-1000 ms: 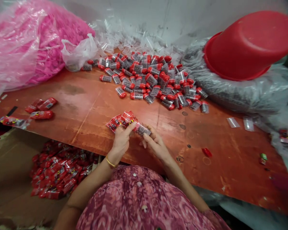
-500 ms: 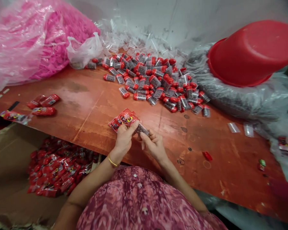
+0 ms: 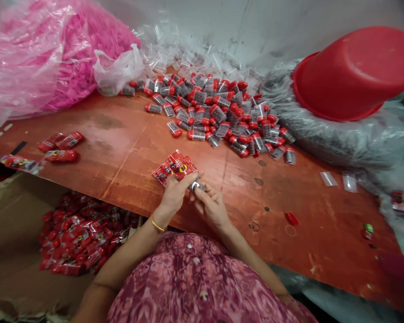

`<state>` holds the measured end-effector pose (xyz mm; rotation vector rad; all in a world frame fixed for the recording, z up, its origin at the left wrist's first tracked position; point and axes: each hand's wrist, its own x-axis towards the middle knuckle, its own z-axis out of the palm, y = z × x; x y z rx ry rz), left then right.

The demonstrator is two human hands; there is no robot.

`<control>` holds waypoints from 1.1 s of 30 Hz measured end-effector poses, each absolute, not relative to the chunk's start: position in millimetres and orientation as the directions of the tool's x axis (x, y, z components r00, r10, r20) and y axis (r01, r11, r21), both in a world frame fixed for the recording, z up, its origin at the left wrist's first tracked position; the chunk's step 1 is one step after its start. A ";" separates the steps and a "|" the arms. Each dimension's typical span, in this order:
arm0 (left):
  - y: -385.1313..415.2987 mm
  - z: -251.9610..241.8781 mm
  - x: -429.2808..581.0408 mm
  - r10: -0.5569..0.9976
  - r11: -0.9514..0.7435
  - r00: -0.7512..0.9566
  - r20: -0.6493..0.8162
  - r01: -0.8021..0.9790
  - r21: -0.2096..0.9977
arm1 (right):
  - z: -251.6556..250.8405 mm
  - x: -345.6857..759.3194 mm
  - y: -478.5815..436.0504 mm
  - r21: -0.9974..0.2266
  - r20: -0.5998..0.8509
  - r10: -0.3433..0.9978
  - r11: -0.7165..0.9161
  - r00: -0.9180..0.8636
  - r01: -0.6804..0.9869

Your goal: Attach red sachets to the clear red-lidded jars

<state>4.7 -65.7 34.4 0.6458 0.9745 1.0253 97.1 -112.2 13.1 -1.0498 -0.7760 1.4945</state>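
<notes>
Red printed wrappers (image 3: 174, 166), lettering unreadable, in left hand (image 3: 175, 194).

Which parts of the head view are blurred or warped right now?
Head view: red basin and pink bag smear and bend toward the corners; the capped tubes pile stays sharp; soft even light, no hard glare; left hand and right hand are clear, the tube between them mostly hidden.
</notes>
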 end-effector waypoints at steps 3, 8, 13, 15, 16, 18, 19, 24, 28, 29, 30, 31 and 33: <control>-72.8 31.6 3.4 0.901 0.415 0.244 -0.359 -0.242 0.877 | 13.3 93.1 -113.6 -0.820 -0.247 0.968 -0.238 -0.053 -0.522; -73.6 26.9 2.8 0.968 0.246 0.131 -0.212 -0.371 0.895 | 8.1 89.3 -110.2 -0.901 -0.172 0.981 -0.120 0.088 -0.418; -71.7 20.2 5.1 0.973 0.232 0.096 -0.212 -0.429 0.873 | 9.3 92.5 -110.8 -0.954 -0.142 0.982 -0.102 0.126 -0.282; -75.5 18.4 8.7 0.964 0.265 0.095 -0.248 -0.416 0.870 | 9.6 92.9 -112.4 -0.966 -0.133 0.976 -0.088 0.173 -0.243; -77.8 18.3 10.7 0.963 0.268 0.090 -0.254 -0.416 0.869 | 9.4 93.0 -113.2 -0.975 -0.112 0.971 -0.066 0.212 -0.211; -81.2 19.9 13.6 0.962 0.272 0.101 -0.254 -0.427 0.862 | 8.4 93.9 -113.9 -0.993 -0.037 0.959 -0.003 0.280 -0.121; -81.7 21.6 14.2 0.961 0.277 0.117 -0.252 -0.438 0.855 | 7.9 94.9 -113.9 -0.997 0.005 0.957 0.029 0.291 -0.078; -72.9 32.4 10.6 0.942 0.336 0.171 -0.290 -0.502 0.797 | 7.2 100.4 -112.1 -0.996 0.083 0.983 0.080 0.163 0.024; -67.8 32.3 6.6 0.923 0.386 0.200 -0.330 -0.443 0.809 | 6.7 100.3 -112.0 -0.997 0.071 0.978 0.071 0.198 0.008; -67.8 31.5 5.2 0.919 0.391 0.215 -0.329 -0.415 0.822 | 6.8 100.0 -112.0 -0.998 0.043 0.979 0.051 0.201 -0.034; -67.9 31.0 3.4 0.918 0.391 0.231 -0.322 -0.384 0.837 | 7.3 99.9 -112.0 -0.996 0.007 0.982 0.023 0.186 -0.084; -68.1 30.8 1.4 0.917 0.385 0.251 -0.310 -0.352 0.854 | 8.2 100.0 -111.9 -0.991 -0.034 0.988 -0.013 0.154 -0.135; -68.4 31.9 -2.6 0.926 0.347 0.264 -0.271 -0.308 0.886 | 11.3 101.0 -111.5 -0.972 -0.105 0.992 -0.089 0.063 -0.216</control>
